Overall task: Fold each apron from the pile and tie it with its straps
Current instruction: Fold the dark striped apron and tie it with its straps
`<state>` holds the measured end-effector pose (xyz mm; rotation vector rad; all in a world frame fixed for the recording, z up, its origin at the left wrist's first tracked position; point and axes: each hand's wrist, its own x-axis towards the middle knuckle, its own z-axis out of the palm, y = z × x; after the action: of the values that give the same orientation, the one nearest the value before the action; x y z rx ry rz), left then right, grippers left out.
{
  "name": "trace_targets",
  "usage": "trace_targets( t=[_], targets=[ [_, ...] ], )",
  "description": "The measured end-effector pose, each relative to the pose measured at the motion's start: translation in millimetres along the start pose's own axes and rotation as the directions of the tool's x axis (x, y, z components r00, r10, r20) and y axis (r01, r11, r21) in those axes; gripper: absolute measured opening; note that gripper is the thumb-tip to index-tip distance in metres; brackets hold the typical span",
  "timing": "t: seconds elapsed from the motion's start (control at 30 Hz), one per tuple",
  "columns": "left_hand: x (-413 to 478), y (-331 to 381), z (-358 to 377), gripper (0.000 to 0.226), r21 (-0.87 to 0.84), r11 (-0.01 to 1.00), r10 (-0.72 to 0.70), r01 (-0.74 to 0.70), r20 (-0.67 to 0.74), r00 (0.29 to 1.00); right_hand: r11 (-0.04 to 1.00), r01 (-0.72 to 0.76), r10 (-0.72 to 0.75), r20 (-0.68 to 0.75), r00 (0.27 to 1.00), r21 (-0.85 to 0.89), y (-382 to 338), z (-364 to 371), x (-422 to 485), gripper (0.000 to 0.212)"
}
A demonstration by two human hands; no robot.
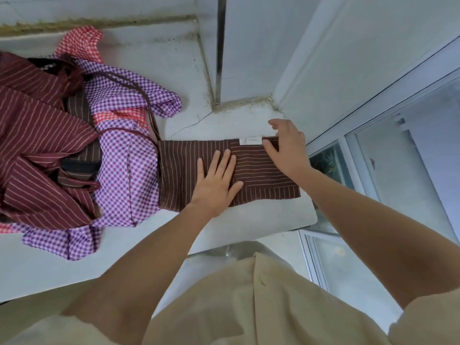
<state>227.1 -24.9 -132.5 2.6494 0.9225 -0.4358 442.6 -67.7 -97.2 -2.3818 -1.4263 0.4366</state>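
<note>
Both hands are on the folded brown striped apron (261, 178). The left hand (214, 185) presses flat on its middle, fingers straight. The right hand (286, 148) covers the far right corner, thumb beside the white label (251, 140); whether it is pinching or only touching, can't tell. The apron lies on a white ledge (249, 220), its left end against the pile (49, 145) of checked and striped aprons.

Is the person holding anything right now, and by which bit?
Left hand only presses flat on the brown striped apron. Right hand is at its far edge by the white label; a pinch cannot be told.
</note>
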Motion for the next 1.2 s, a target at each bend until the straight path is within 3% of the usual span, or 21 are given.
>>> trace_targets(
  t=[0.13, 0.2, 0.27, 0.33, 0.57, 0.67, 0.77, 0.83, 0.93, 1.0, 1.07, 1.13, 1.2],
  targets=[
    [1, -3, 7, 0.073, -0.038, 0.999, -0.028, 0.025, -0.089, 0.996, 0.923, -0.310, 0.342, -0.112, 0.933, 0.228, 25, -15, -41, 0.027],
    [2, 7, 5, 0.072, -0.096, 0.995, -0.015, -0.002, -0.175, 0.984, 0.832, -0.414, 0.445, 0.000, 0.895, 0.369, 35, -21, -62, 0.019],
    [3, 17, 5, 0.070, -0.174, 0.984, 0.008, -0.046, -0.211, 0.977, 0.798, -0.432, 0.371, 0.222, 0.902, 0.420, 40, -20, -78, 0.029],
    [4, 26, 11, 0.071, -0.234, 0.971, 0.007, -0.051, -0.187, 0.982, 0.816, -0.390, 0.271, 0.315, 0.910, 0.426, 45, -19, -91, 0.035],
    [5, 31, 20, 0.069, -0.208, 0.978, -0.041, -0.006, -0.222, 0.974, 0.907, -0.154, 0.069, 0.223, 0.972, 0.392, 40, -9, -99, 0.041],
    [6, 32, 24, 0.068, -0.178, 0.982, -0.101, 0.062, -0.217, 0.971, 0.900, -0.180, 0.128, 0.155, 0.980, 0.398, 45, 5, -96, 0.047],
    [8, 34, 25, 0.070, -0.105, 0.986, -0.146, 0.127, -0.198, 0.969, 0.937, -0.248, 0.238, 0.068, 0.969, 0.247, 52, 15, -99, 0.024],
    [9, 35, 25, 0.073, -0.067, 0.987, -0.155, 0.145, -0.199, 0.968, 0.911, -0.300, 0.299, 0.049, 0.953, 0.281, 49, 17, -100, 0.012],
    [7, 35, 26, 0.078, -0.048, 0.986, -0.164, 0.158, -0.199, 0.966, 0.871, -0.365, 0.375, 0.033, 0.926, 0.329, 39, 10, -99, 0.039],
    [8, 38, 27, 0.078, -0.046, 0.983, -0.185, 0.179, -0.205, 0.961, 0.932, -0.277, 0.313, -0.134, 0.940, 0.233, 29, -1, -96, 0.050],
    [10, 43, 27, 0.076, -0.054, 0.977, -0.212, 0.205, -0.217, 0.953, 0.986, -0.068, 0.105, -0.256, 0.961, 0.150, 12, -6, -87, 0.056],
    [12, 51, 28, 0.073, -0.048, 0.977, -0.214, 0.209, -0.212, 0.954, 0.987, 0.158, -0.152, -0.151, 0.977, 0.030, -7, 4, -74, 0.057],
    [13, 57, 29, 0.069, -0.044, 0.985, -0.175, 0.169, -0.215, 0.961, 0.953, 0.291, -0.288, 0.047, 0.956, -0.086, -14, 28, -65, 0.056]
  ],
)
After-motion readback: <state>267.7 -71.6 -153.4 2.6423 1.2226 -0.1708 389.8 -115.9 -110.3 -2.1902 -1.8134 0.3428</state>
